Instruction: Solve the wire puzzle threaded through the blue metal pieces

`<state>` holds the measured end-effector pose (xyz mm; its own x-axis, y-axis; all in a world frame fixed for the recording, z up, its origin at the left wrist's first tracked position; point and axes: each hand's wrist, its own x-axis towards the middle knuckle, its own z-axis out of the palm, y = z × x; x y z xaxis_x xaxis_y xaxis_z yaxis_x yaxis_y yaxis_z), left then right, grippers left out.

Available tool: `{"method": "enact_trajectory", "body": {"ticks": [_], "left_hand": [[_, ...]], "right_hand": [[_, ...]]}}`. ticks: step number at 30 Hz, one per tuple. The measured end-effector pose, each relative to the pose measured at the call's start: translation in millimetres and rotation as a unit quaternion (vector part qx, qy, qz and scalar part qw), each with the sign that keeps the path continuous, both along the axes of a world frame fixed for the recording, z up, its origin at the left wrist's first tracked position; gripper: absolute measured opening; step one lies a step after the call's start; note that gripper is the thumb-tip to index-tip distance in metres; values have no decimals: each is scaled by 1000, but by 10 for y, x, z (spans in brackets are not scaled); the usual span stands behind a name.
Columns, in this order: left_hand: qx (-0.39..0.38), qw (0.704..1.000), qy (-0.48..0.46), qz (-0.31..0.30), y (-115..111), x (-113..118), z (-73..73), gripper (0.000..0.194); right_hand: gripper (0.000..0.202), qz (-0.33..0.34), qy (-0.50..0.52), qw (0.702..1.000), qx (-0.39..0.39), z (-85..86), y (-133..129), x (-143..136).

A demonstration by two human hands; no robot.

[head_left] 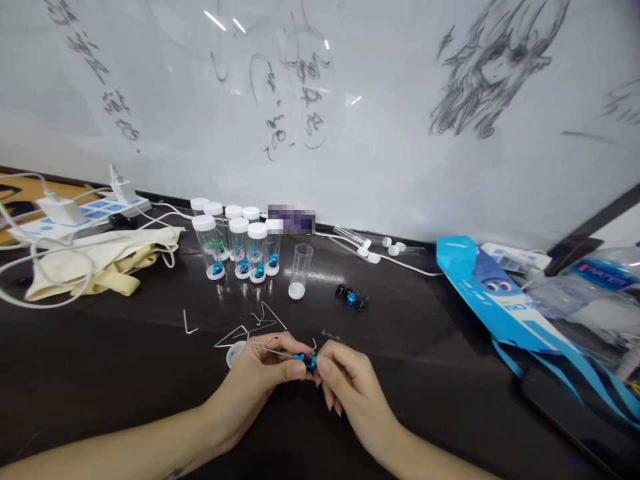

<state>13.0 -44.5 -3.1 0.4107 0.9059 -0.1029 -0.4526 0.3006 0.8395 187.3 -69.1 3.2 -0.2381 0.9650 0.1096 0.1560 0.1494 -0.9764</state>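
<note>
- Held part (305, 361): dial centre, over the table (415, 407)
- 9 o'clock: loose cap (234, 355)
- 10 o'clock, going outward: bent rods (245, 332), cloth (107, 263), power strip (95, 212) behind it
- 11 o'clock: capped tubes (239, 240), small parts (259, 271) in them
- 12 o'clock: open tube (302, 267); whiteboard (370, 160) behind everything
- 1 o'clock: loose pieces (351, 299); behind them, lying tubes (350, 235) and caps (373, 257)
- 2 o'clock: packaging (493, 293), bottle (603, 275) right of it

A water bottle (603, 273) lies beside a blue bag (493, 297).
</note>
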Motion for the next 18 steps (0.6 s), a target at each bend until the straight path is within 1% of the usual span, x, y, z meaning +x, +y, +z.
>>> {"method": "enact_trajectory", "body": {"ticks": [2, 5, 7, 9, 12, 13, 16, 18], "left_hand": [[1, 1000, 1, -1, -1, 0, 2, 14], [1, 1000, 6, 16, 0, -5, -3, 15], [0, 1000, 7, 23, -2, -7, -1, 15], [-1, 1000, 2, 12, -6, -5, 9, 14], [0, 1000, -6, -10, -5, 1, 22, 13], [-2, 1000, -6, -12, -3, 2, 22, 13], [-5, 1000, -1, 2, 9, -1, 12, 14], [-1, 1000, 4, 14, 12, -3, 6, 15]], "right_hand": [[39, 0, -2, 1000, 2, -1, 1, 1], [27, -20, -10, 1000, 15, -6, -3, 4], [24, -28, -9, 999, 20, -8, -9, 5], [26, -19, 0, 1000, 12, -7, -13, 3], [38, 3, 5, 1000, 2, -7, -13, 2], [39, 4, 3, 1000, 2, -9, -11, 3], [29, -16, -4, 1000, 10, -20, -3, 7], [26, -26, -5, 1000, 16, -24, -1, 8]]}}
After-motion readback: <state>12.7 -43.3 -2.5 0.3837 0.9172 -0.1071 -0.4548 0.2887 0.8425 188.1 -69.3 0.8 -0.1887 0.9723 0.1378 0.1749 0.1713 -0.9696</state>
